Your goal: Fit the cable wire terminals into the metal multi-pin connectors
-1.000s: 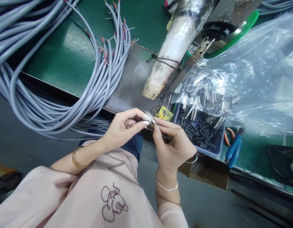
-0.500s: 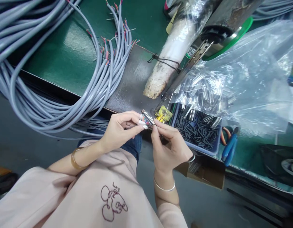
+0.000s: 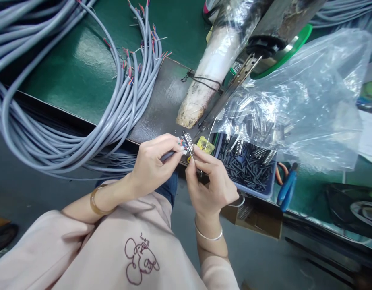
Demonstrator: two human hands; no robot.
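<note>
At left, a bundle of round grey cables (image 3: pixel 137 104) overhangs the green desk (image 3: pixel 80 96), ends unattached. Your left hand (image 3: pixel 156 159) pinches one grey cable (image 3: pixel 167 156), coloured wires meeting a silver multi-pin connector (image 3: pixel 188 141); joins untellable. Your right hand's (image 3: pixel 210 181) closed fingers grip the connector's lower end. Rightward lie loose silver connectors (image 3: pixel 253 121).

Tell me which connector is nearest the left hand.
The connector pinched by the right hand, beside the coloured wires in the left hand. The other connectors lie farther right, around the blue bin and clear plastic.
</note>
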